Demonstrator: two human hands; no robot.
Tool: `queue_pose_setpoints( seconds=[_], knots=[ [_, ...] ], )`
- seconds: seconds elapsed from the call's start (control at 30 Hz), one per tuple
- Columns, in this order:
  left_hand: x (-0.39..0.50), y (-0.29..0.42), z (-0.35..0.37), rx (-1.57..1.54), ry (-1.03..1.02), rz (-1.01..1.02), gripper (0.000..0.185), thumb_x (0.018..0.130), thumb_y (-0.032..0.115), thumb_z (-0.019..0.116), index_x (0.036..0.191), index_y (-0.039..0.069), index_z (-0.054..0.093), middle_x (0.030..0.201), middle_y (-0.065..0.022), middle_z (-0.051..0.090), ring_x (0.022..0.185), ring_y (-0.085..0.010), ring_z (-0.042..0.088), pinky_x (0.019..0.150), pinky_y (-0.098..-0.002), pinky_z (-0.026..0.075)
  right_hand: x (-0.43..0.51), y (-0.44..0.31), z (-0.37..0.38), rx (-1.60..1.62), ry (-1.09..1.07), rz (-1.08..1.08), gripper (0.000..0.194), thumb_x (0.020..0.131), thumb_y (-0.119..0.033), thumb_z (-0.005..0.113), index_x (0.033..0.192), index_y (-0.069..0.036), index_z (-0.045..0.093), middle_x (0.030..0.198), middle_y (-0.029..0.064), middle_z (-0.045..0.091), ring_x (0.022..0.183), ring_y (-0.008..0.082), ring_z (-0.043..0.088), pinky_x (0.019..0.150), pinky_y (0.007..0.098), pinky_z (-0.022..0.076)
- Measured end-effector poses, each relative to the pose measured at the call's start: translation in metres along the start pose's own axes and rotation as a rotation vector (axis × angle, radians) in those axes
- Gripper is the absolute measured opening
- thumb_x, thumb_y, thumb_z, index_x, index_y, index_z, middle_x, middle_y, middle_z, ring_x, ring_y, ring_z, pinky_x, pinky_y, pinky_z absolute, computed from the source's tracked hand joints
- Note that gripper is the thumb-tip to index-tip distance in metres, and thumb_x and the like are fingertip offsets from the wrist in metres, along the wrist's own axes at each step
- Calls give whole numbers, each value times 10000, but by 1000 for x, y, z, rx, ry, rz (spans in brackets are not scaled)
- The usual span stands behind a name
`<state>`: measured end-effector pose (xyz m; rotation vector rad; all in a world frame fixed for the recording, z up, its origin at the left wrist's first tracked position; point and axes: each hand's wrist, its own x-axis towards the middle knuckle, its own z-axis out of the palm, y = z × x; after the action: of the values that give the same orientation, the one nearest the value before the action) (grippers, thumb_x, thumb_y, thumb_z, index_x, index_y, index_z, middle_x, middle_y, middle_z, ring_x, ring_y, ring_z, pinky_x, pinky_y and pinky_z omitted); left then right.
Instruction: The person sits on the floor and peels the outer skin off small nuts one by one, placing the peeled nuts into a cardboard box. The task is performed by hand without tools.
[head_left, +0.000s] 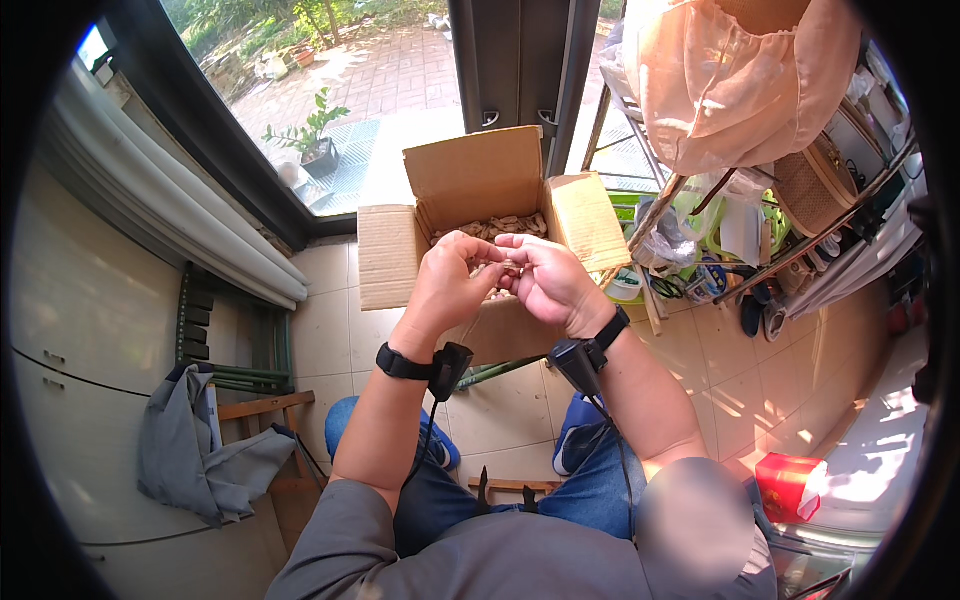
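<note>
Over the front of an open cardboard box (472, 169), my left hand (456, 283) and my right hand (553, 283) meet with bent fingers. A small tan peanut pod (513, 266) is pinched between the fingertips of both hands, and the fingers partly cover it. Behind my fingers, many peanuts in the shell (517, 225) lie heaped against the box's far wall. Below my fingertips, pinkish peanut kernels (501, 293) show near the front wall. The rest of the box's inside is hidden by my hands. Each wrist carries a black strap with a small cabled device.
The box's side flaps (388, 255) fold outward. To the right stands a cluttered rack (810, 244) with bags and a peach cloth cover (739, 90). A wooden stool with a grey cloth (180, 450) is at the left. A red packet (787, 487) lies lower right.
</note>
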<state>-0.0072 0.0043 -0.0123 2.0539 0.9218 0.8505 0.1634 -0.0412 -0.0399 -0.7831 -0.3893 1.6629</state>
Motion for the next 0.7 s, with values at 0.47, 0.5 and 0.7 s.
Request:
queue_pose_setpoints(
  seconds=[0.47,0.5,0.7],
  knots=[
    [2,-13,7,-34,102,-76,112,888,60,717,946,-36,708,837,-64,693,735,-92,643,649,-247,519,-5,-9,1,44,-143,-21,240,982,-29,452,1207,30,513,1164,178,604,1016,242,622,952,377,526],
    [2,-13,6,-30,94,-89,113,889,62,714,946,-35,711,831,-60,695,732,-86,638,649,-243,516,-5,-9,2,14,-87,-6,252,978,-19,461,1220,34,507,1175,177,597,1012,242,623,947,373,530],
    [1,-7,3,-58,71,-136,132,822,115,733,881,-3,744,864,-135,683,762,-223,675,703,-339,555,-5,-8,2,-161,-167,19,308,972,15,509,1279,37,492,1195,151,598,1041,214,634,928,334,544]
  ],
)
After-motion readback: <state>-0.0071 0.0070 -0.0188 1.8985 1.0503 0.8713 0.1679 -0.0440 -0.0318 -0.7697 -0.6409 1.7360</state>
